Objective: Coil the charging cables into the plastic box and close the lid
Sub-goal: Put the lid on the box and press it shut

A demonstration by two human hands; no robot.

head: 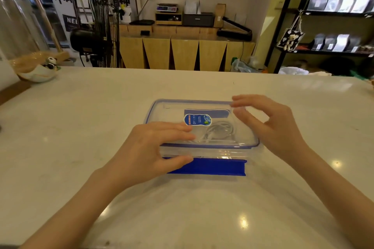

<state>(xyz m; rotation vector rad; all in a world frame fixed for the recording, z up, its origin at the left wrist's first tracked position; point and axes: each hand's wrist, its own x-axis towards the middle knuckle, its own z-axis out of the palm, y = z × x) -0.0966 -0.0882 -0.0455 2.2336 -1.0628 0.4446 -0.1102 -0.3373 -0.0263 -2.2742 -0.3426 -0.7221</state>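
Left hand [153, 147]: fingers flat on lid [174, 111], thumb at blue front clip [212, 167], gripping nothing. Right hand [271, 127] hovered spread at lid's right edge, empty. Cables [218, 130] lay coiled inside box [218, 151], mid-table [81, 117].

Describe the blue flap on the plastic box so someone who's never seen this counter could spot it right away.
On the pale counter, a clear plastic box sits between the two hands. Its lid is thinly edged in blue. The flap is the solid dark-blue strip along the box's near side, splayed outward on the counter, the only opaque blue bar there.
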